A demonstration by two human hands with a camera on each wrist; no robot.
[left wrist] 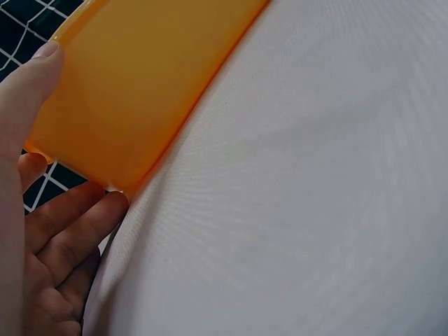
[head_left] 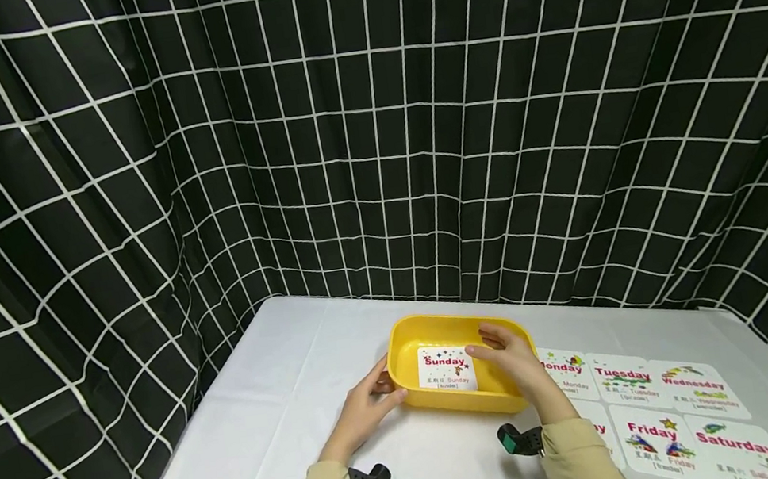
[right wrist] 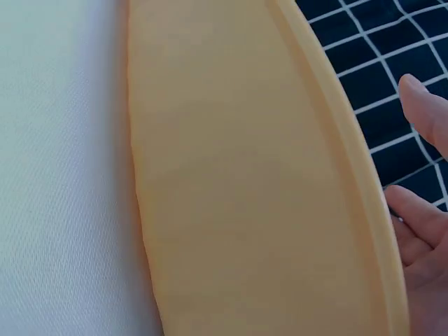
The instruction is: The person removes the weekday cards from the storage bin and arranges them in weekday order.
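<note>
A yellow plastic tub point(head_left: 457, 400) stands on the table in the head view. Inside it lies a white card point(head_left: 449, 382) printed "Sunday", face up. My left hand point(head_left: 363, 410) holds the tub at its near left corner, thumb at the rim and fingers against the end wall; the left wrist view shows the thumb point(left wrist: 43, 70) over the tub's side point(left wrist: 140, 77). Over the tub's right part is my right hand point(head_left: 517, 360), fingers spread loosely and holding nothing, thumb tip near the card's right edge. In the right wrist view its fingers show beyond the rim point(right wrist: 371, 182).
Right of the tub lie two rows of day cards: Monday point(head_left: 574, 384), Tuesday point(head_left: 633, 394), Wednesday point(head_left: 707, 407), then Friday point(head_left: 659, 461) and Saturday point(head_left: 735, 460). Another card point(head_left: 607, 448) is mostly hidden by the right forearm. Black gridded curtains point(head_left: 373, 153) surround the white table point(head_left: 298, 362).
</note>
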